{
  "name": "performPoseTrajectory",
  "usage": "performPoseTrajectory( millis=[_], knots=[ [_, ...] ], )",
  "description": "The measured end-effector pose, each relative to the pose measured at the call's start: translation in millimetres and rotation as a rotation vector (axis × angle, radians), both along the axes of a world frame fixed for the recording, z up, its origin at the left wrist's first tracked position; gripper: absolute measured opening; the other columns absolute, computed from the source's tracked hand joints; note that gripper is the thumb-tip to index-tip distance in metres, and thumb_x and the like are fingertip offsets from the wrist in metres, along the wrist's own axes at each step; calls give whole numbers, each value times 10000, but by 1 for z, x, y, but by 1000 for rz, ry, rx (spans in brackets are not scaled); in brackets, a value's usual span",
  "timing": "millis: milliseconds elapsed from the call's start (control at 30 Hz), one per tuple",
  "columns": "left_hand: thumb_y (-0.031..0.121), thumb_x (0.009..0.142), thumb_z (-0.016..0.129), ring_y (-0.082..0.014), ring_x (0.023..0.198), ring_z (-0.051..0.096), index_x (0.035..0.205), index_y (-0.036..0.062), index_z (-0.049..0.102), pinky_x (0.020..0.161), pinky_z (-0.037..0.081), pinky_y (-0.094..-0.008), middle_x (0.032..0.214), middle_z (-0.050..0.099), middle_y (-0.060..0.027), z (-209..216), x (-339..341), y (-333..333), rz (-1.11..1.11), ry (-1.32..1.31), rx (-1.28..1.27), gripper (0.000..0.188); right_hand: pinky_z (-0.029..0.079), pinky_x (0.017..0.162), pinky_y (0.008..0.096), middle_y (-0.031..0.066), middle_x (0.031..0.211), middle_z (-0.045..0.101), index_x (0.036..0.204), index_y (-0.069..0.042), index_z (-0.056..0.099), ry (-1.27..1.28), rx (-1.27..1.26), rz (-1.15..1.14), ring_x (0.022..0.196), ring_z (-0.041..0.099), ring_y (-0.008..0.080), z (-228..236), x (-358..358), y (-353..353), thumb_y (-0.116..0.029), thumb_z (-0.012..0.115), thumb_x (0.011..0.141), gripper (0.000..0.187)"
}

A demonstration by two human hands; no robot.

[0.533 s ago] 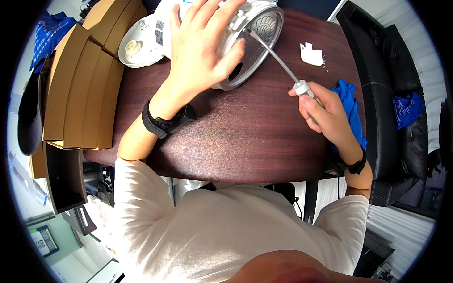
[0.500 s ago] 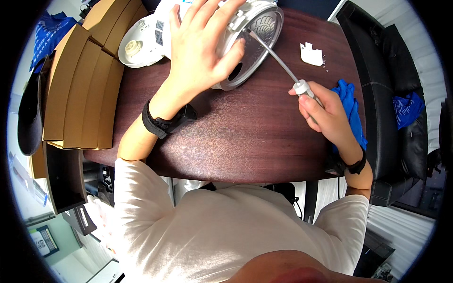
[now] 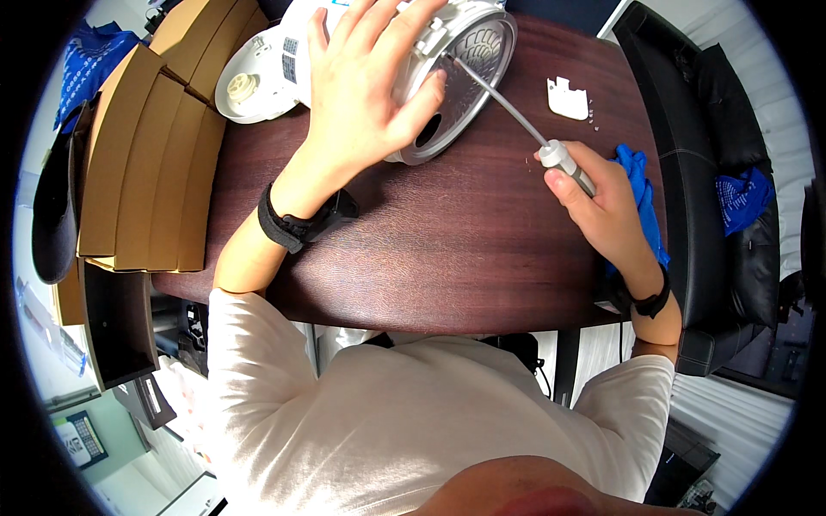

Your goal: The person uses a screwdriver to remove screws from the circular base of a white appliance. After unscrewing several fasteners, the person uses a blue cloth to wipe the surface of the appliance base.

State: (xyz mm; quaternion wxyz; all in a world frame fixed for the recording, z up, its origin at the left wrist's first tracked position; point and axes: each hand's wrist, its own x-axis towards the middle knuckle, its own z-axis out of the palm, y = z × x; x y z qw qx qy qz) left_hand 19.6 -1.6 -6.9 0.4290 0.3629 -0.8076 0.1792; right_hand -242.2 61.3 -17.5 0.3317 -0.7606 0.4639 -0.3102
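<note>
A white rounded appliance (image 3: 297, 26) lies tilted at the table's far side, its metallic-looking round face (image 3: 460, 99) turned toward the right. Across its body my left hand (image 3: 366, 95) rests flat with fingers spread and the thumb near the rim. My right hand (image 3: 602, 193) is closed around the grey and white handle of a screwdriver (image 3: 516, 113). The shaft slants up and left, and its tip meets the appliance near the edge of that face, close to my left thumb. Whether a screw sits under the tip is too small to tell.
Right of the appliance lies a small white plastic cover (image 3: 568, 101), with several tiny pieces (image 3: 593, 119) beside it. Blue cloth or gloves (image 3: 641, 185) lie by my right wrist. A white round part (image 3: 258, 95) sits at the left, beside stacked cardboard boxes (image 3: 155, 163).
My right hand has shifted slightly right, and its fingers have changed their hold on the screwdriver handle. The screwdriver tip has moved slightly up and left. My left hand stays put.
</note>
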Motion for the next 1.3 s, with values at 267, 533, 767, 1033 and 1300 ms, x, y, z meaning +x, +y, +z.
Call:
performPoseTrajectory(
  millis=[267, 533, 767, 1033, 1300],
  knots=[
    [248, 728, 646, -305, 1262, 442, 1292, 114, 521, 1030, 235, -527, 1312, 524, -129, -2, 0, -2, -4, -8, -14, 593, 413, 515, 275, 61, 711, 600, 1024, -66, 611, 253, -529, -59, 549, 557, 177, 10, -5, -6, -216, 647, 858, 227],
    [240, 724, 650, -311, 1251, 446, 1287, 111, 526, 1030, 239, -515, 1310, 524, -130, -1, 0, -1, -21, 2, 8, 591, 419, 550, 275, -2, 747, 529, 1069, -195, 631, 859, -1053, -237, 643, 538, 134, 62, -13, -23, -218, 707, 763, 316],
    [261, 731, 640, -307, 1248, 449, 1284, 108, 528, 1020, 249, -502, 1301, 530, -132, 0, 0, -2, -7, -14, -25, 585, 389, 481, 219, 15, 725, 586, 1046, -54, 609, 164, -246, -5, 551, 523, 80, 25, -23, -15, -244, 573, 927, 227],
    [262, 732, 640, -309, 1251, 445, 1282, 102, 529, 1017, 251, -495, 1302, 531, -129, 0, 0, -3, -20, -10, -22, 584, 312, 432, 189, 2, 568, 513, 978, -10, 565, -395, 521, 185, 437, 419, 30, -12, -5, -1, -270, 390, 1004, 314],
    [246, 730, 648, -303, 1257, 441, 1286, 109, 526, 1026, 237, -506, 1310, 525, -121, 0, 0, -2, -13, -7, -12, 585, 323, 449, 194, 3, 566, 510, 980, -4, 578, -345, 518, 207, 462, 437, 37, -4, 3, 2, -266, 393, 1004, 322]
  ],
)
